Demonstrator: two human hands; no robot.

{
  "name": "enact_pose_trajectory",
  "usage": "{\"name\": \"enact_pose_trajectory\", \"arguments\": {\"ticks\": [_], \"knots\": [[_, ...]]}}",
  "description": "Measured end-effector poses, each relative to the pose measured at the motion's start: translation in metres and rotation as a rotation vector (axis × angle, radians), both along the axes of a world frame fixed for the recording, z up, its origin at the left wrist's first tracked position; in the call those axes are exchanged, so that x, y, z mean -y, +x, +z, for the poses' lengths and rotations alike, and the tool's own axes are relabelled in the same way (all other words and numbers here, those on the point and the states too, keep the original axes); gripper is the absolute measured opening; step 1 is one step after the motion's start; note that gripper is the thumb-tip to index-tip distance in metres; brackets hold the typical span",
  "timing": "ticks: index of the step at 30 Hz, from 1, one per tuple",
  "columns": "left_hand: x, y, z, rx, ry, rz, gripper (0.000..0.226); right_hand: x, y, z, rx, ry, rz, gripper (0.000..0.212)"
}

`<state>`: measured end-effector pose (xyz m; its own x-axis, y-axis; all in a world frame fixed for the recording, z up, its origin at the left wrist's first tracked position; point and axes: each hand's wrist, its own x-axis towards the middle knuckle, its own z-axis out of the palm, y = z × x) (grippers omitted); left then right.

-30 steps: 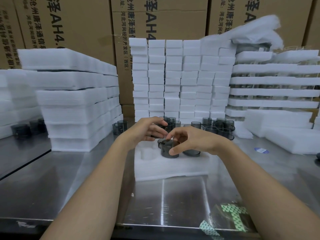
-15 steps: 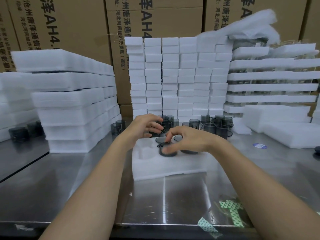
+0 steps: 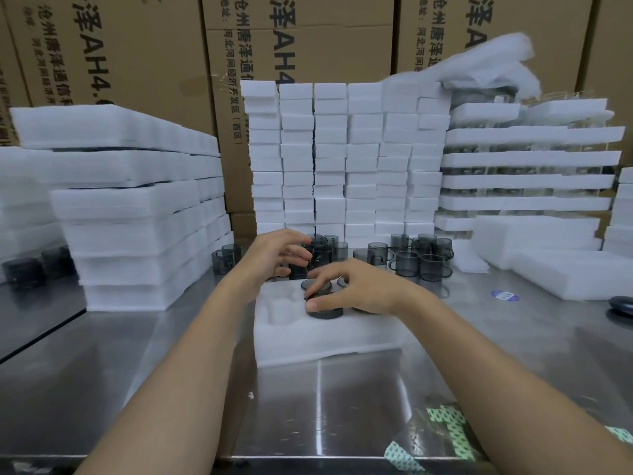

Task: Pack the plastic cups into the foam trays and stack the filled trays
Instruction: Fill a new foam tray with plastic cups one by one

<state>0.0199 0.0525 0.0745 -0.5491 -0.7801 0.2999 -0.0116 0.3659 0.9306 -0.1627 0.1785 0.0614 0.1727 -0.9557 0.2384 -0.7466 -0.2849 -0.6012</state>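
Note:
A white foam tray (image 3: 325,341) lies on the steel table in front of me. My right hand (image 3: 359,289) grips a dark smoky plastic cup (image 3: 324,311) by its rim; the cup sits low in a tray pocket. Another cup (image 3: 315,285) is seated just behind it, and an empty pocket (image 3: 281,310) shows at the tray's left. My left hand (image 3: 274,257) reaches past the tray's far edge, fingers and thumb curled round a loose cup (image 3: 297,269). More loose cups (image 3: 421,255) stand behind the tray.
Tall foam tray stacks (image 3: 137,207) stand left, small foam blocks (image 3: 342,159) at the back, layered trays (image 3: 527,159) and foam sheets (image 3: 565,269) right. Two cups (image 3: 224,258) stand by the left stack. Green-patterned tape (image 3: 445,433) lies near the front edge, a dark object (image 3: 621,305) far right.
My right hand has pushed the cup lower into its tray pocket. My left hand has stayed among the loose cups behind the tray, shifting slightly left.

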Motion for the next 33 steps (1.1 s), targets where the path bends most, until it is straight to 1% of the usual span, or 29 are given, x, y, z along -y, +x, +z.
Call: {"name": "enact_pose_trajectory", "arguments": {"ticks": [2, 4, 7, 9, 11, 12, 14, 15, 16, 18, 20, 21, 22, 24, 25, 27, 29, 30, 33], "knots": [[0.001, -0.001, -0.001, 0.008, 0.000, 0.005, 0.026, -0.001, 0.000, 0.002, -0.023, 0.006, -0.027, 0.031], [0.002, -0.001, -0.001, 0.009, 0.002, 0.002, 0.025, -0.004, 0.001, 0.002, -0.017, -0.042, -0.040, 0.033], [0.002, 0.000, 0.001, -0.015, -0.006, 0.008, 0.025, -0.008, 0.009, 0.006, 0.092, -0.139, -0.069, 0.046], [0.001, -0.001, 0.003, -0.073, -0.008, 0.059, 0.023, -0.011, 0.021, 0.006, 0.111, -0.194, -0.059, 0.055], [0.004, -0.003, 0.003, -0.166, 0.031, 0.161, 0.018, -0.014, 0.037, 0.002, 0.006, -0.196, -0.022, 0.064], [0.007, -0.003, 0.002, -0.205, 0.061, 0.220, 0.016, -0.014, 0.046, -0.002, -0.113, -0.138, -0.005, 0.071], [0.014, -0.002, 0.000, -0.256, 0.114, 0.335, 0.017, -0.010, 0.057, -0.014, -0.421, 0.016, -0.044, 0.095], [0.016, -0.001, -0.002, -0.273, 0.136, 0.387, 0.018, -0.010, 0.059, -0.018, -0.505, 0.055, -0.087, 0.105], [0.019, 0.000, -0.004, -0.284, 0.155, 0.436, 0.019, -0.009, 0.059, -0.020, -0.513, 0.054, -0.107, 0.110], [0.025, 0.002, -0.008, -0.281, 0.172, 0.502, 0.019, -0.009, 0.056, -0.020, -0.400, -0.023, -0.071, 0.103], [0.031, 0.003, -0.011, -0.213, 0.157, 0.530, 0.017, -0.007, 0.048, -0.014, -0.231, -0.119, -0.019, 0.086], [0.034, 0.003, -0.011, -0.153, 0.150, 0.536, 0.016, -0.006, 0.043, -0.009, -0.153, -0.185, -0.027, 0.074], [0.036, 0.002, -0.013, -0.081, 0.151, 0.537, 0.014, -0.003, 0.036, -0.004, -0.109, -0.263, -0.069, 0.064], [0.037, 0.002, -0.018, 0.063, 0.168, 0.500, 0.012, 0.001, 0.015, 0.001, -0.098, -0.384, -0.214, 0.061], [0.036, 0.002, -0.021, 0.126, 0.171, 0.470, 0.014, 0.002, 0.003, 0.000, -0.110, -0.396, -0.290, 0.061], [0.034, 0.002, -0.028, 0.205, 0.167, 0.400, 0.017, 0.005, -0.022, -0.008, -0.099, -0.359, -0.400, 0.051], [0.032, 0.000, -0.031, 0.162, 0.188, 0.300, 0.016, 0.007, -0.043, -0.018, -0.018, -0.296, -0.466, 0.048], [0.032, -0.001, -0.032, 0.091, 0.214, 0.252, 0.017, 0.008, -0.050, -0.021, 0.055, -0.255, -0.496, 0.050], [0.034, -0.003, -0.031, -0.202, 0.322, 0.153, 0.016, 0.011, -0.069, -0.028, 0.313, -0.124, -0.572, 0.055]]}}
